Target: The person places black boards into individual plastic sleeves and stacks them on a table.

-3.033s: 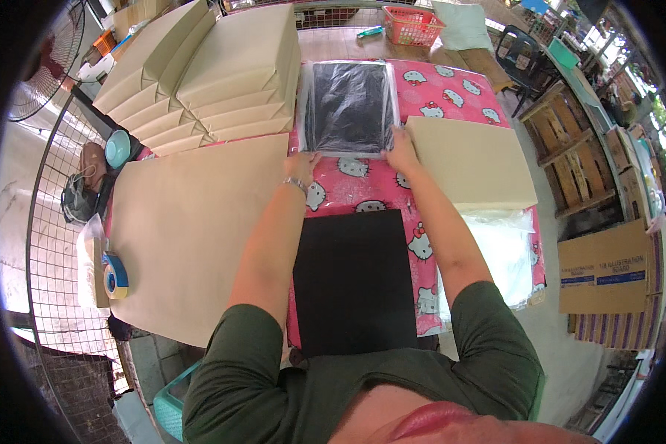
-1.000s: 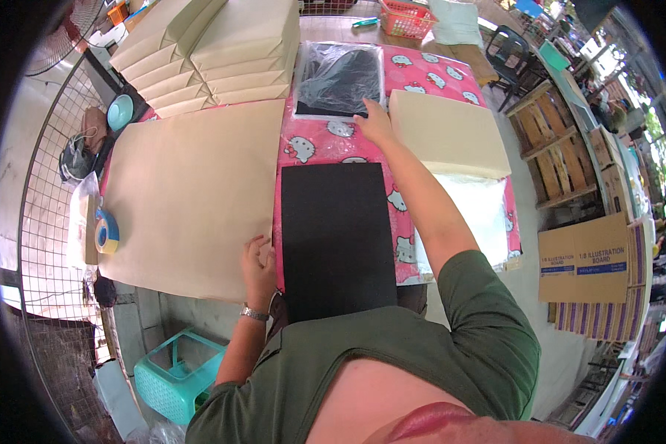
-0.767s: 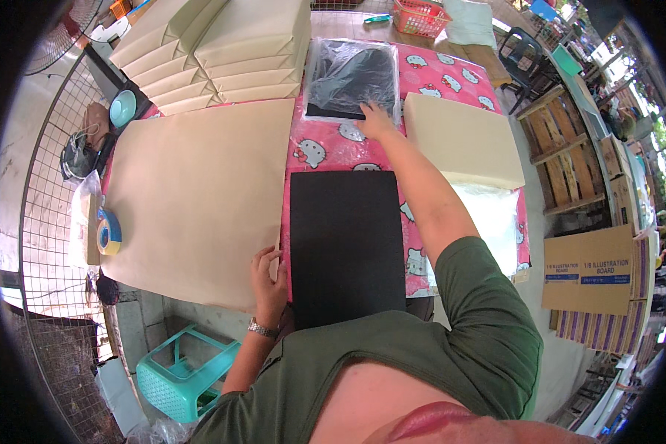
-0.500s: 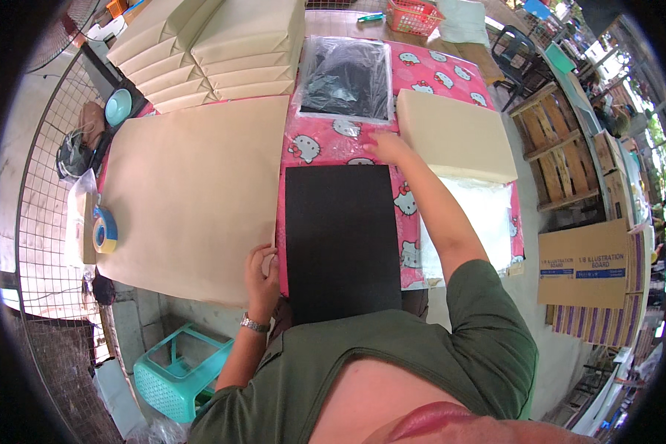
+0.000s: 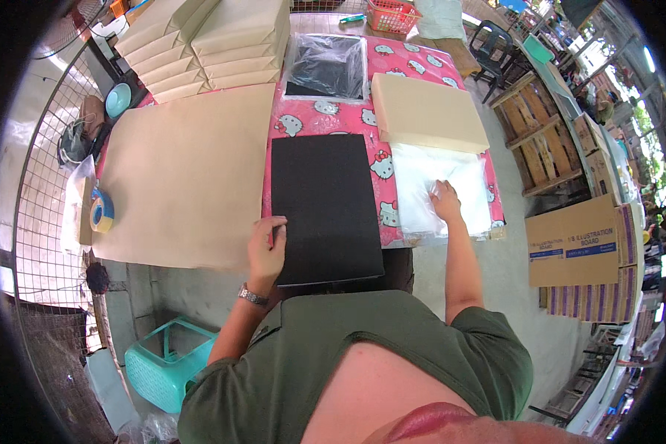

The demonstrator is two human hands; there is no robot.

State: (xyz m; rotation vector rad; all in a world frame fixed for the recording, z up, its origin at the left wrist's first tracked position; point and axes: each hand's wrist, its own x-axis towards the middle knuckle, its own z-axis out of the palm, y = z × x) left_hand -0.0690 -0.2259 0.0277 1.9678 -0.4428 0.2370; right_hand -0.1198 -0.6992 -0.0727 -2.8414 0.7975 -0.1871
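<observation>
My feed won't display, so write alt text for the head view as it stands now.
A person's left hand touches the left edge of a black sheet while the right hand touches whitish plastic on a pink patterned tablecloth. A large tan sheet lies at left; beyond the black sheet is a dark rectangle in clear plastic.

I am apparently working in a packing workshop. Paper-wrapped parcels [image 5: 240, 41] are standing stacked on my pink-covered table [image 5: 303, 109], a broad kraft-paper sheet [image 5: 185, 177] is lying flat with a tape roll [image 5: 100, 213] at its left edge, and clear plastic sleeves [image 5: 420, 169] are lying to the right. Beyond them, cardboard cartons [image 5: 573, 244] and a slatted wooden pallet [image 5: 539, 139] are standing, and wire mesh [image 5: 46, 174] is enclosing my left side.
</observation>
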